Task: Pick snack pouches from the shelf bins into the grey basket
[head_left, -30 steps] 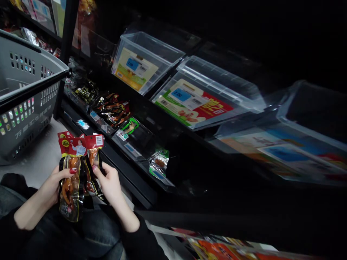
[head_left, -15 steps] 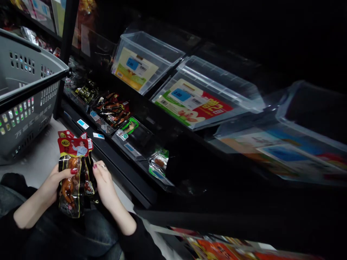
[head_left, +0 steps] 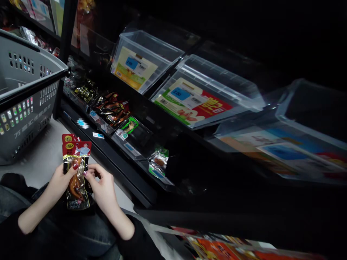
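Between my hands, above my lap, is a small stack of vacuum-packed snack packets [head_left: 77, 186] with red tops and clear, black-edged fronts showing glossy brown meat. My left hand [head_left: 61, 180] grips the stack from the left, its thumb pressed on the front packet. From the right, my right hand [head_left: 101, 182] pinches the packets' edge between thumb and bent fingers. How many packets lie behind the front one is hidden. Similar dark packets [head_left: 112, 108] lie in a low shelf bin ahead.
A grey shopping basket [head_left: 32, 83] stands at the left, beside the black shelf. Clear plastic bins [head_left: 148, 61] with price labels line the upper shelf. A green-edged packet [head_left: 130, 126] and a silver-green packet [head_left: 159, 160] lie in the lower bins. Bright packages [head_left: 217, 249] are at the bottom right.
The packets, fanned apart before, are now lined up in a narrower stack. My right hand has moved left, its thumb now at the front packet's edge. The basket has not moved.
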Available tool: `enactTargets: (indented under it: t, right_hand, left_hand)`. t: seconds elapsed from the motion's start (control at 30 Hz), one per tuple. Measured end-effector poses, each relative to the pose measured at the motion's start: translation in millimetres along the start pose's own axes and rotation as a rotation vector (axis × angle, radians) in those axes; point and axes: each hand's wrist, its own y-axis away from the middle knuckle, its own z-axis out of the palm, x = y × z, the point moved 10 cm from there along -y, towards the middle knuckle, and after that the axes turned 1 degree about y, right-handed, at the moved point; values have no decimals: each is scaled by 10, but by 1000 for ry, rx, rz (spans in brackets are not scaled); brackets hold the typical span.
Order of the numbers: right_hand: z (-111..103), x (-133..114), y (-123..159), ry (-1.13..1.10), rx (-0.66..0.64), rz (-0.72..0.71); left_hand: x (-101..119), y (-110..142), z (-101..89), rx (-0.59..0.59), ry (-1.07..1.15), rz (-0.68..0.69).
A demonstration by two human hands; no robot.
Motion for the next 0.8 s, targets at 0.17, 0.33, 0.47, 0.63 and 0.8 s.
enactTargets:
  t: [0.17, 0.33, 0.47, 0.63, 0.8]
  right_hand:
    - [-93, -123, 24, 116, 77, -97]
    - [-16, 0, 49, -58, 38, 7]
    - [-42, 141, -24, -421, 40, 91]
    - [-94, 452, -196, -899, 19, 301]
    - [46, 632, -234, -1117, -133, 431]
  left_hand:
    - [-10, -26, 0, 15, -14, 23]
    - [-43, -18, -5, 49, 77, -43]
    - [-67, -12, -25, 54, 96, -93]
    - [-43, -58, -169, 133, 65, -54]
    - [-10, -23, -24, -10, 105, -53]
